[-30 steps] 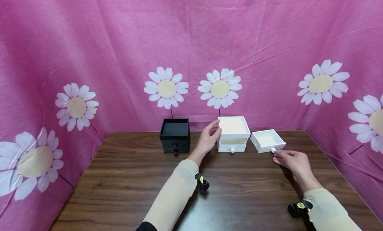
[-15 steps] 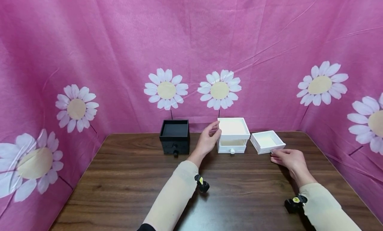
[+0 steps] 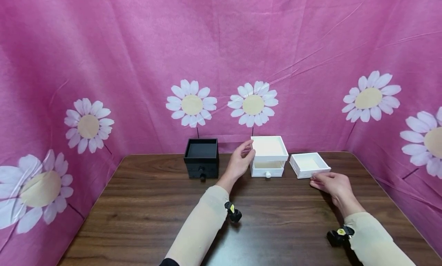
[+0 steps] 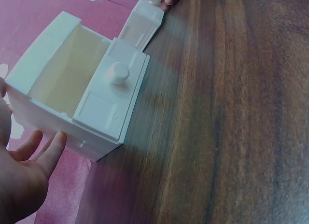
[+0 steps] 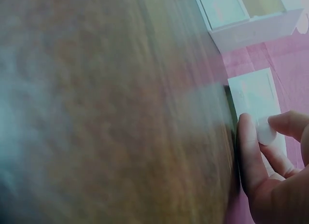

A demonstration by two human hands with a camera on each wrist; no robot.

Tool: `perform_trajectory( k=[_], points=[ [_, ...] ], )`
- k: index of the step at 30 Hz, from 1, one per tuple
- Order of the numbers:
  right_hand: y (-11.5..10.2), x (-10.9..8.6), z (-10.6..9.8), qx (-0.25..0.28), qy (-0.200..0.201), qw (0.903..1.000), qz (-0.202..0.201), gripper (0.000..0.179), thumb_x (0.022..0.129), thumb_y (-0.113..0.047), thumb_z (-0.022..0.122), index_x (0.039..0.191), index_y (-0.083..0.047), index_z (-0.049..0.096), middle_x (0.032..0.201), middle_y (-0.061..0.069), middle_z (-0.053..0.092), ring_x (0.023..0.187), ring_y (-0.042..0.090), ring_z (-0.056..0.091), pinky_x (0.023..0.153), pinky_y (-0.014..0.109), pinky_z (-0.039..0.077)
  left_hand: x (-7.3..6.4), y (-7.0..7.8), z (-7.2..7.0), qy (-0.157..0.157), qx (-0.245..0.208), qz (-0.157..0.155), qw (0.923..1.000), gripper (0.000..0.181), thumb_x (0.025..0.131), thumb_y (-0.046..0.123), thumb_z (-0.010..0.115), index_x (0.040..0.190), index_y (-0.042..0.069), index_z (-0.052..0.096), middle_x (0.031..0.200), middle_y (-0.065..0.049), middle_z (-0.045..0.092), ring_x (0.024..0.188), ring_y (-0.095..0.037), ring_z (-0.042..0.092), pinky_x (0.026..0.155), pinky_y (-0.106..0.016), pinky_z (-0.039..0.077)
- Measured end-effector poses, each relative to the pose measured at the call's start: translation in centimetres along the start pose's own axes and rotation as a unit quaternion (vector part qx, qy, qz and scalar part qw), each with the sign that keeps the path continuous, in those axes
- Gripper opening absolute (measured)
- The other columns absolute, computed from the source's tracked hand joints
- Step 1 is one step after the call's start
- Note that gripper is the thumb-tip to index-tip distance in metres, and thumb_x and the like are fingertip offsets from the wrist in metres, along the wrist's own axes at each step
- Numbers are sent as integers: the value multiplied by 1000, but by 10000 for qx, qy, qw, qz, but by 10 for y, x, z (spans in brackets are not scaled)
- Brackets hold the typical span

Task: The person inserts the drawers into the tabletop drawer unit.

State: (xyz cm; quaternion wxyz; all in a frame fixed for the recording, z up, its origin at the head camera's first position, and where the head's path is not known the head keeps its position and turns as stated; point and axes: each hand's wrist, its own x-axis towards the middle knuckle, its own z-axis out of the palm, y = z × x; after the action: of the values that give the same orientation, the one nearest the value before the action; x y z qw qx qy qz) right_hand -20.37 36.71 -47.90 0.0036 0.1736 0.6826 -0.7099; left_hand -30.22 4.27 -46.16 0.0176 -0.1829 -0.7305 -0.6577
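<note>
A small white drawer box (image 3: 268,148) stands at the back of the table, its upper slot hollow and its lower drawer (image 4: 104,96) in place with a round knob. My left hand (image 3: 239,160) rests its fingers against the box's left side, fingers fairly straight. To the right lies a removed white drawer (image 3: 309,162) on the tabletop, turned slightly, with nothing seen inside. My right hand (image 3: 333,184) pinches its knob (image 5: 266,132) between thumb and fingers; in the head view the fingers cover that knob.
A black drawer box (image 3: 202,158) with two knobs stands left of the white one. The brown wooden table (image 3: 155,220) ends at a pink curtain (image 3: 221,47) printed with daisies, which wraps the back and both sides.
My right hand has shifted a little left and its fingers now cover the loose drawer's knob. The drawer has moved very slightly. My left hand has stayed against the white box.
</note>
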Motion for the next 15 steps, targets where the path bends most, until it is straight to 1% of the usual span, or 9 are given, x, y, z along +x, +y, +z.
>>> perform_trajectory(
  k=[4, 6, 12, 15],
  points=[
    [2, -2, 1, 271, 13, 9996, 21, 24, 104, 4, 61, 88, -10, 72, 78, -4, 78, 74, 5, 78, 78, 22, 67, 0, 0, -1, 17, 10, 9, 10000, 46, 107, 15, 62, 152, 6, 61, 141, -25, 66, 133, -39, 63, 119, -49, 53],
    [2, -3, 2, 397, 43, 9992, 67, 28, 103, 5, 61, 84, -13, 72, 78, -4, 78, 74, 5, 78, 79, 22, 67, -1, 0, -1, 25, 25, -25, 10000, 46, 107, 15, 62, 152, 7, 61, 141, -24, 66, 133, -38, 63, 119, -48, 53],
    [1, -8, 4, 1020, 234, 9942, 255, 34, 101, 9, 63, 78, -13, 74, 76, -1, 79, 75, 6, 78, 80, 22, 67, -2, 1, -1, 29, 30, -44, 10000, 46, 107, 16, 63, 152, 9, 61, 141, -24, 66, 134, -38, 63, 118, -47, 53],
    [2, -12, 3, 1234, 275, 9917, 247, 37, 101, 11, 63, 76, -13, 76, 75, 1, 79, 74, 6, 79, 79, 22, 67, -1, 0, -1, -4, 34, -29, 10000, 46, 107, 16, 63, 152, 9, 61, 142, -23, 66, 134, -37, 63, 118, -47, 53]
  ],
)
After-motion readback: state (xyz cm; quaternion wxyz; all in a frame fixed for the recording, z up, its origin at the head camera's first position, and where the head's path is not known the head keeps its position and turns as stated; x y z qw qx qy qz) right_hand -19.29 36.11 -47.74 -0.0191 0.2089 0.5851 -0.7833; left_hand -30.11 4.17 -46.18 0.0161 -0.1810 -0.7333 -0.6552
